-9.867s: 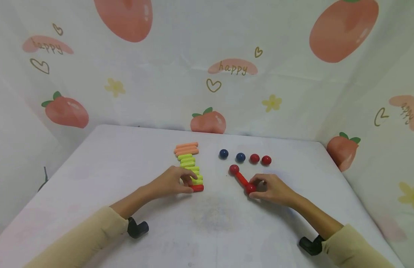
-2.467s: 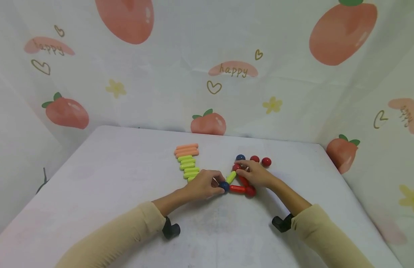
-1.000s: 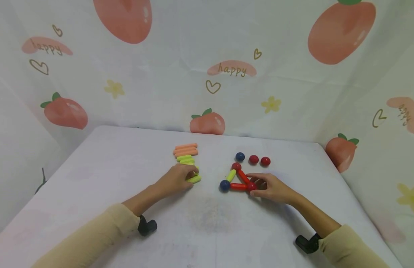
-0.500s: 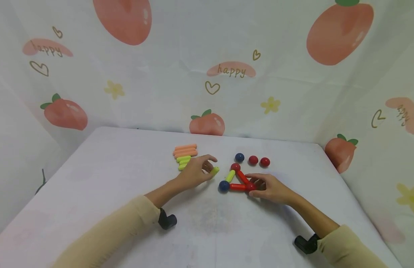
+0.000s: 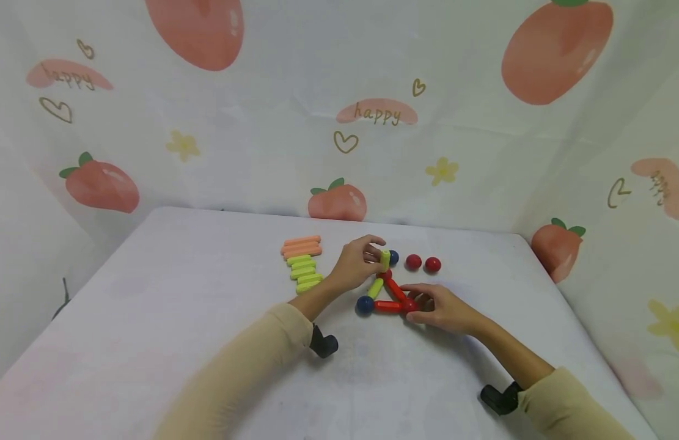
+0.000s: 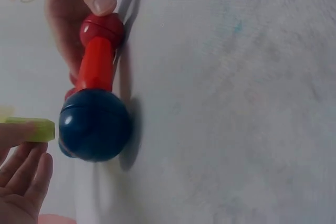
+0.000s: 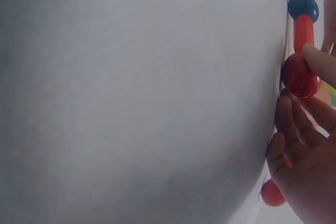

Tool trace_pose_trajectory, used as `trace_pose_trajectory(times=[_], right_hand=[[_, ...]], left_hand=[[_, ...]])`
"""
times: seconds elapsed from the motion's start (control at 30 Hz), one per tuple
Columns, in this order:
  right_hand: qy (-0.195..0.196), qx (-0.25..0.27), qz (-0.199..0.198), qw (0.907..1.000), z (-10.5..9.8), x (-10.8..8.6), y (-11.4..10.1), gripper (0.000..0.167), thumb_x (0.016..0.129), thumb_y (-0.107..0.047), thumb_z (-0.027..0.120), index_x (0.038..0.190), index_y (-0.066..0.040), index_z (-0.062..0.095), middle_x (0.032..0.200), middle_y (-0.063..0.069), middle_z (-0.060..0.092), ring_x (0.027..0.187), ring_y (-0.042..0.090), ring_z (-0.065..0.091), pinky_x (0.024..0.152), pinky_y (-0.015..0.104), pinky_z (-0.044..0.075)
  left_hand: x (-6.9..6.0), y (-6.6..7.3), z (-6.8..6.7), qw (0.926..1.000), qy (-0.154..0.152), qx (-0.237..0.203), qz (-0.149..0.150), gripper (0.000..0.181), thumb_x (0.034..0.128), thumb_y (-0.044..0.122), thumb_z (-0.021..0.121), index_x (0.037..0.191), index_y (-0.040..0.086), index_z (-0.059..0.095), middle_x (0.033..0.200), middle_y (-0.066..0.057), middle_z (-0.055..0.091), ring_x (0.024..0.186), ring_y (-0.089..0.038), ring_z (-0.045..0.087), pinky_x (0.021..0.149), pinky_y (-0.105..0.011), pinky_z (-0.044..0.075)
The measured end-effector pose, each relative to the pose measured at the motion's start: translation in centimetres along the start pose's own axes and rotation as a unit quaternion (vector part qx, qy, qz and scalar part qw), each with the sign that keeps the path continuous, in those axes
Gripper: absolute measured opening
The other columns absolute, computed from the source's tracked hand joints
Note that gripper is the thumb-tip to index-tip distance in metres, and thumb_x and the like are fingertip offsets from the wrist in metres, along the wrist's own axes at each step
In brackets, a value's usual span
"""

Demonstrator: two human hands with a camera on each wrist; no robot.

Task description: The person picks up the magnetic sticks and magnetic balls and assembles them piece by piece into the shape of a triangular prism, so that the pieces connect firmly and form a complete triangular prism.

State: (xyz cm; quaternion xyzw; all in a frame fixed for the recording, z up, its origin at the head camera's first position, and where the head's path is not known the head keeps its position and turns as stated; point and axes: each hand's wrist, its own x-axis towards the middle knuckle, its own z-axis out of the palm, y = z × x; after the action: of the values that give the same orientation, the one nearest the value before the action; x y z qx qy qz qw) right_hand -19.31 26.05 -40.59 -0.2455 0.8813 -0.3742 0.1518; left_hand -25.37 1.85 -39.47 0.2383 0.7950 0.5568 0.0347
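My left hand (image 5: 357, 263) pinches a short yellow-green rod (image 5: 385, 261) between thumb and fingers. The rod stands upright at the far red ball (image 5: 386, 274) of a flat triangle; whether they touch I cannot tell. Two red rods (image 5: 387, 307), another yellow-green rod (image 5: 375, 288) and a blue ball (image 5: 365, 305) make up the rest of that triangle, along with the near-right red ball (image 5: 409, 305). That ball is held between the thumb and fingers of my right hand (image 5: 446, 308). In the left wrist view, the blue ball (image 6: 95, 125) looms close, beside the raised rod (image 6: 39, 129).
Behind the triangle, a loose blue ball (image 5: 393, 257) and two red balls (image 5: 413, 262) lie in a row. To the left are several yellow-green rods (image 5: 303, 273) and orange rods (image 5: 302, 247). A patterned cloth (image 5: 262, 153) hangs behind the white table (image 5: 207, 293).
The left hand has taken a yellow-green rod from the row and carried it right to the far red ball. Earlier, one red rod and two balls grew into a triangle. The right hand stays put lately.
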Motion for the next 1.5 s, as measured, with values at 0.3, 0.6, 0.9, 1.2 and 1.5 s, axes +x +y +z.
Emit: trace_pose_trajectory(times=[0.3,0.6,0.9,1.2,1.5], right_hand=[[0.001,-0.011,0.008,0.9999,0.0,0.2,-0.1,0.062,0.089,-0.024,0.074,0.142,-0.002,0.051,0.109,0.005,0.066,0.095,0.021,0.058,0.075,0.027,0.053],[0.003,-0.012,0.032,0.9994,0.1,0.1,-0.4,0.063,0.088,-0.024,0.075,0.143,-0.003,0.051,0.111,0.005,0.065,0.099,0.022,0.057,0.077,0.029,0.053],[0.002,-0.006,0.025,0.9997,0.2,0.2,-0.3,0.063,0.088,-0.024,0.075,0.142,-0.003,0.051,0.111,0.006,0.064,0.098,0.022,0.057,0.076,0.028,0.053],[0.001,-0.008,0.018,0.9998,0.1,0.1,-0.2,0.062,0.089,-0.024,0.075,0.142,-0.003,0.051,0.111,0.007,0.064,0.098,0.023,0.057,0.076,0.028,0.053],[0.002,-0.006,0.019,0.9998,0.2,0.1,-0.1,0.063,0.089,-0.024,0.075,0.143,-0.003,0.051,0.111,0.007,0.064,0.099,0.023,0.057,0.075,0.027,0.053]], left_hand=[[-0.8,-1.0,-0.9,0.9997,0.006,0.023,0.0,0.039,0.0904,-0.002,0.068,0.128,0.0,0.058,0.111,-0.015,0.071,0.103,-0.023,0.069,0.09,-0.03,0.055],[-4.8,-2.1,-6.3,0.9972,0.026,0.064,-0.028,0.035,0.0908,-0.002,0.068,0.125,0.001,0.062,0.108,-0.014,0.073,0.102,-0.021,0.07,0.088,-0.036,0.056],[-8.6,-3.3,-10.5,0.992,0.0,0.125,-0.011,0.031,0.0871,-0.002,0.069,0.118,-0.002,0.066,0.104,-0.011,0.074,0.095,-0.021,0.071,0.085,-0.039,0.057],[-9.3,-3.3,-10.1,0.9737,-0.051,0.218,-0.044,0.03,0.0797,0.003,0.08,0.109,0.005,0.071,0.091,-0.002,0.072,0.08,-0.012,0.065,0.074,-0.03,0.055],[-7.9,-1.8,-7.3,0.9896,-0.055,0.133,-0.005,0.037,0.0841,0.0,0.075,0.119,0.002,0.066,0.103,-0.007,0.071,0.093,-0.017,0.068,0.083,-0.031,0.056]])
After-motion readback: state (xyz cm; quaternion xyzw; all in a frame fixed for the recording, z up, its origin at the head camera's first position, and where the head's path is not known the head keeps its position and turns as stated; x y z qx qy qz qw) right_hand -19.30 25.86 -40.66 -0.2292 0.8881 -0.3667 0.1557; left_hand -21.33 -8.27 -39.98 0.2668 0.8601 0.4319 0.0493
